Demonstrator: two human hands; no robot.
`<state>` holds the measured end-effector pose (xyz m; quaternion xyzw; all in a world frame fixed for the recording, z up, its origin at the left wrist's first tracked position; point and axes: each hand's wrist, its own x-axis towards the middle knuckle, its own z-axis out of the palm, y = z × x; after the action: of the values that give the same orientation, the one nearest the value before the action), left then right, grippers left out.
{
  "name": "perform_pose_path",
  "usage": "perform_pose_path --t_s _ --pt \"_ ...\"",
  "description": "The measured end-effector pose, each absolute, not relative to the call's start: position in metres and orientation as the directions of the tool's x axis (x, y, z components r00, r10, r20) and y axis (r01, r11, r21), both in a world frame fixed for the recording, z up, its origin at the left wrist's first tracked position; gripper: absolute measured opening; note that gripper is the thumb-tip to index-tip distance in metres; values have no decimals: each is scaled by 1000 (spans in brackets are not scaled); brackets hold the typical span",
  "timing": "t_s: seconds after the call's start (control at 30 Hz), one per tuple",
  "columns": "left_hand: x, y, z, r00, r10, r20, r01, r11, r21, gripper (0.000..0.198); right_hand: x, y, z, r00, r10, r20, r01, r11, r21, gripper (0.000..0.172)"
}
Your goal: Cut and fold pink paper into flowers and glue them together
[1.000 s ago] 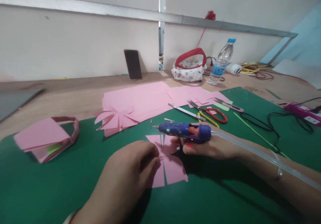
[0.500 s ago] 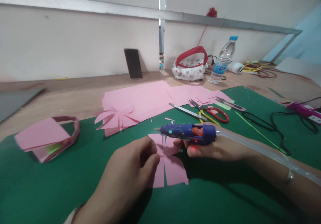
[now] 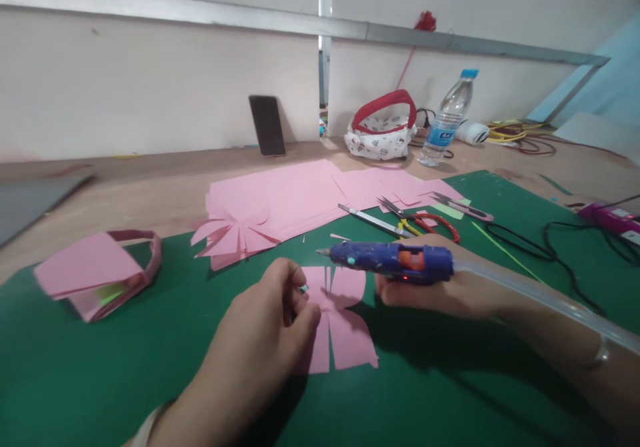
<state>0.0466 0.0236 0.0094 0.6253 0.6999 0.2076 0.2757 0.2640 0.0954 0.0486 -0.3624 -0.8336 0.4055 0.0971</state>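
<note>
My right hand (image 3: pixel 425 287) is wrapped around a blue glue gun (image 3: pixel 390 262), its nozzle pointing left above the paper and a clear glue stick trailing from its back. Beneath it, a pink paper flower (image 3: pixel 353 340) with slit petals lies on the green cutting mat (image 3: pixel 210 393). My left hand (image 3: pixel 270 327) is closed at the flower's left side, thumb and forefinger curled at the paper; part of the grip is hidden. A second cut pink flower (image 3: pixel 240 233) rests on stacked pink paper (image 3: pixel 270 193) behind.
A folded pink paper piece (image 3: pixel 93 267) lies left. Red-handled scissors (image 3: pixel 433 223), a silver cutter (image 3: pixel 370 219) and a pink-handled knife (image 3: pixel 465 208) lie beyond the glue gun. A phone (image 3: pixel 267 125), a pouch (image 3: pixel 380 137) and a water bottle (image 3: pixel 445 123) stand at the back.
The glue gun in my right hand has shifted right, and the right fingers have come away from the flower. My left hand stays at the paper, its forefinger slightly moved.
</note>
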Motion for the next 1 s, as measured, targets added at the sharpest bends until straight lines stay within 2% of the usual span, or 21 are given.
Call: perform_pose_path --t_s 0.23,0.5,0.63,0.77,1.0 --pt "50 23 12 -93 990 -109 757 141 639 12 274 94 60 -824 532 -195 535 618 -576 25" --pt "47 24 9 -60 991 -119 770 122 627 12 269 91 56 -841 488 -233 521 615 -593 19" --pt "46 24 9 -46 992 -117 782 109 613 11 268 90 57 -836 488 -250 528 594 -607 25" --pt "47 24 11 -39 993 -115 786 101 609 9 266 89 59 -836 471 -282 535 586 -609 20" --pt "46 23 10 -36 991 -128 784 107 611 9 269 90 48 -841 474 -261 529 616 -584 26"
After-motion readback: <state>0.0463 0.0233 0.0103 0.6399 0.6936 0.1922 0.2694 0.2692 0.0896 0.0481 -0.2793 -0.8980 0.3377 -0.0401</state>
